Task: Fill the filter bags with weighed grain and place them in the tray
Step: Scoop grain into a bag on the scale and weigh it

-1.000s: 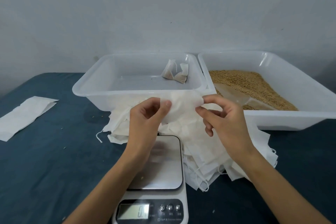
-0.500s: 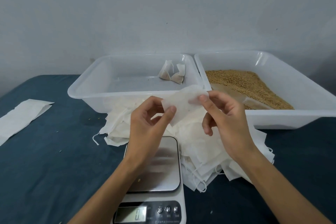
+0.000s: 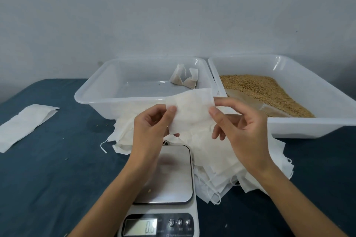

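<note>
An empty white filter bag [image 3: 190,110] is held up flat above the scale. My left hand [image 3: 152,127] pinches its left edge and my right hand [image 3: 238,127] pinches its right edge. Under my hands lies a heap of empty filter bags [image 3: 217,161] with strings. A digital scale [image 3: 169,181] with a bare steel plate stands in front of me, and its display shows a zero reading. The left white tray [image 3: 90,90] holds two filled bags [image 3: 185,79] at its back right. The right white tray [image 3: 300,127] holds brown grain [image 3: 260,90].
A flat white packet [image 3: 25,123] lies on the blue table cover at the far left. A clear scoop [image 3: 248,102] lies partly buried in the grain. A few loose grains dot the cover. A grey wall stands close behind the trays.
Both hands have lifted one bag off the heap and spread it out flat between them; it was crumpled between the fingers before.
</note>
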